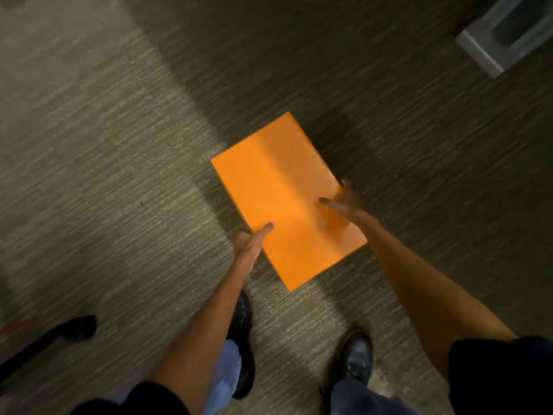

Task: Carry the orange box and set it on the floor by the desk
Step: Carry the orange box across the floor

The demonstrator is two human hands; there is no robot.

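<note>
The orange box (285, 202) is a flat rectangle held above the carpet, its long axis running from upper right to lower left of centre. My left hand (251, 245) grips its near left edge, thumb on the lid. My right hand (344, 202) grips the right edge, thumb on top and fingers hidden under the side. Both forearms reach down from the bottom of the view. The box casts a shadow on the carpet beyond it.
Striped grey-brown carpet (119, 163) fills the view. A grey furniture base (505, 37) stands at the top right corner. A black chair leg with a caster (59, 333) lies at lower left. My two dark shoes (356, 357) stand below the box.
</note>
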